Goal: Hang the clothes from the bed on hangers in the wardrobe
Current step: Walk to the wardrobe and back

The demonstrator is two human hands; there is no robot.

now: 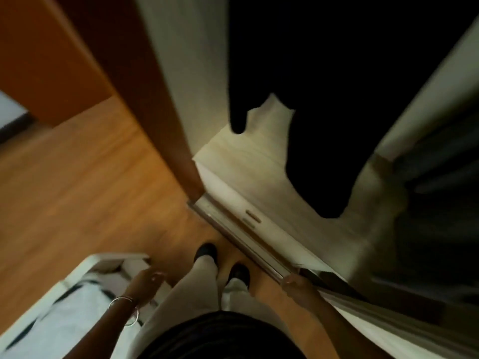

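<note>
Down at the bottom of the view, the left hand [149, 279] is spread loosely, fingers fairly straight and holding nothing. It hovers over the near corner of the bed [77, 274]. Thin bangles [124, 305] circle that wrist. The right hand [294, 283] hangs on the other side of the body, right at the metal sliding track [248, 237] of the wardrobe [259, 172]. It is too blurred to tell whether its fingers are curled, or whether it touches the track.

Between the hands stand two legs in pale trousers [199, 286] and dark shoes [206, 251], toes pointing along the wooden floor [77, 190]. A dark top [220, 338] fills the lowest edge.

On the bed, beneath and behind the left hand, lies white fabric with dark stripes [64, 314]. Whether it is bedding or clothing cannot be told.

Ahead of the right hand the wardrobe stands open, its pale floor lit. A dark garment [324, 112] hangs inside it, well apart from both hands, with one sleeve dangling at its left. To its right, past a pale partition, a second compartment holds dark blurred shapes [435, 203]. A brown wooden panel [155, 99] rises at the wardrobe's left edge.
</note>
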